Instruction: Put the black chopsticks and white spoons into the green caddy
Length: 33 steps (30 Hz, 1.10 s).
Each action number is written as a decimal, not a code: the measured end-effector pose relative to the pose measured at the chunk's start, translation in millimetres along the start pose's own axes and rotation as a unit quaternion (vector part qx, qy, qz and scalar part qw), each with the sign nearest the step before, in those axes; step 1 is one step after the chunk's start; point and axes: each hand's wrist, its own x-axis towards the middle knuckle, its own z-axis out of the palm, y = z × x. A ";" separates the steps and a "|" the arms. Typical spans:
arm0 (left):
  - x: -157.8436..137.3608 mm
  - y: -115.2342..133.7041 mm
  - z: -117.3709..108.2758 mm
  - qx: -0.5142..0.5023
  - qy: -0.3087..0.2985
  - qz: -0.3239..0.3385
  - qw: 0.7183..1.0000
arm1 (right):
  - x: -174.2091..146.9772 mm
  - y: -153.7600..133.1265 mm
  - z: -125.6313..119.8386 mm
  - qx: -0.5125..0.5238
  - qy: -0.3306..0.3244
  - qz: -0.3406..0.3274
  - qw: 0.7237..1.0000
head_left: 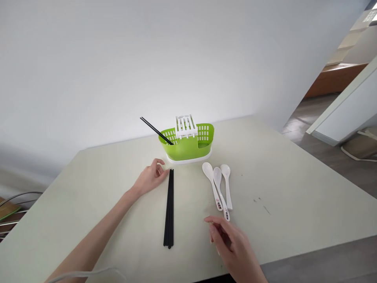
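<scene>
Black chopsticks [169, 207] lie bundled at frame centre on the pale counter [294, 188], left hand [150, 177] released, fingertips beside their upper tips; right hand [232, 245] released, empty, below three white plastic spoons [218, 188]. Pinching near the tips probably lifts best.

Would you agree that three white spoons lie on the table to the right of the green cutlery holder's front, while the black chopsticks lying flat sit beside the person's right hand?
Not quite. In the head view, the loose black chopsticks lie beside the left hand, not the right. The right hand hovers near the handles of the three white spoons. The spoons do lie on the table, in front and to the right of the green cutlery holder.
</scene>
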 end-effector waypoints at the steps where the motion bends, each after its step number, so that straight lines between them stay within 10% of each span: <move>1: -5.4 0.3 3.9 0.009 -0.006 0.004 1.000 | 0.0 -0.2 -0.2 -0.006 0.001 -0.001 1.000; 33: -44.6 -20.3 25.0 0.038 -0.021 0.094 0.995 | -4.4 -3.1 14.1 -0.110 0.096 -0.037 0.989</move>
